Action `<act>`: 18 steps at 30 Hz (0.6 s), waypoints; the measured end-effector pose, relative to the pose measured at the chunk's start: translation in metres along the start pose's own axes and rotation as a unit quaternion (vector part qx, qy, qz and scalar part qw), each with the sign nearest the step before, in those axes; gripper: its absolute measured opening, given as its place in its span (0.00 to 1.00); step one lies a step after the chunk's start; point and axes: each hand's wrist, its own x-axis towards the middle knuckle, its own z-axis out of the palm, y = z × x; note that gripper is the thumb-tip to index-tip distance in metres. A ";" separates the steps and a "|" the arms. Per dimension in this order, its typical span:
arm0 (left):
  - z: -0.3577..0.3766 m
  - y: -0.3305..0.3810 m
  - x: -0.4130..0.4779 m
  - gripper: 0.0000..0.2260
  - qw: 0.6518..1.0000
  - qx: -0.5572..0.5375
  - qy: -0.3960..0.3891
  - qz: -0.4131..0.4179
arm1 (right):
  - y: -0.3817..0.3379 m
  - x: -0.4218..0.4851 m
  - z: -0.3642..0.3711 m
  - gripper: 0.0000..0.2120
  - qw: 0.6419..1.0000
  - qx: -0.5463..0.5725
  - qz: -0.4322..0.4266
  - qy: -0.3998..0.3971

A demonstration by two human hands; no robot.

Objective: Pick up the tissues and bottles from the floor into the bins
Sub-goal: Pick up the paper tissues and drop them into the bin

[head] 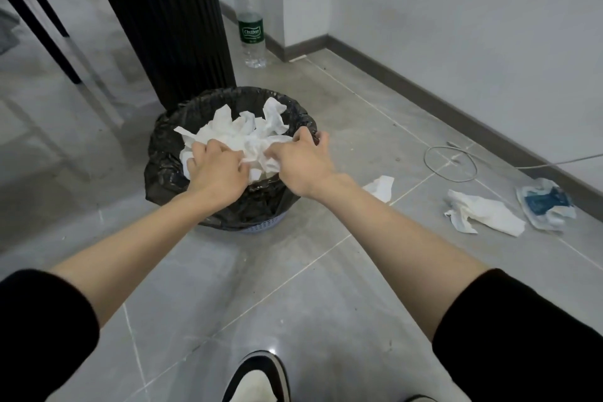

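1. Done so far, as I judge it: a heap of tissues (235, 130) sits in the bin (163, 153), a round basket lined with a black bag. The heap reaches about the level of the rim.

2. In hand now: both hands are over the bin's near side. The left hand (217, 170) has its fingers curled down into the heap and grips tissue. The right hand (300, 160) is curled too. Its thumb side pinches tissue, and its fingertips reach toward the far rim.

3. Left to do among the tissues: a small tissue (381, 188) lies on the tiles just right of the bin. A larger crumpled tissue (483, 212) lies further right, near the wall.

4. Left to do among the bottles: a clear plastic bottle (249, 16) with a green label stands upright by the skirting, beyond the bin and well apart from both hands.

5. Overall this looks like somewhere past the middle, with three pieces I can count not yet picked up.

6. Hard to make out:
   - The right hand's fingertips are turned away, so it may be gripping the liner's edge as well as tissue.
   - The blue-and-white packet (546, 204) beside the larger tissue could be a tissue wrapper or other litter.
   - The hands cover the heap's near part, and the bin's inside is hidden.
   - Only one bin shows, and any second bin is out of view.
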 end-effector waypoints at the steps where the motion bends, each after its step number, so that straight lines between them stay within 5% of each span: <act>1: 0.002 0.000 -0.001 0.14 1.000 -0.005 0.009 -0.002 | 0.000 0.002 0.001 0.21 1.000 0.009 0.006 -0.004; 5: 0.000 0.005 -0.005 0.24 0.997 -0.038 0.065 0.015 | 0.001 0.005 -0.002 0.19 0.997 0.070 0.032 -0.008; 9: -0.006 0.017 -0.006 0.29 0.993 -0.087 0.077 0.034 | 0.008 -0.003 -0.008 0.20 0.977 0.192 0.047 0.078; 18: -0.003 0.071 -0.016 0.28 0.979 -0.111 0.153 0.074 | 0.060 -0.036 0.001 0.20 0.908 0.333 0.134 0.215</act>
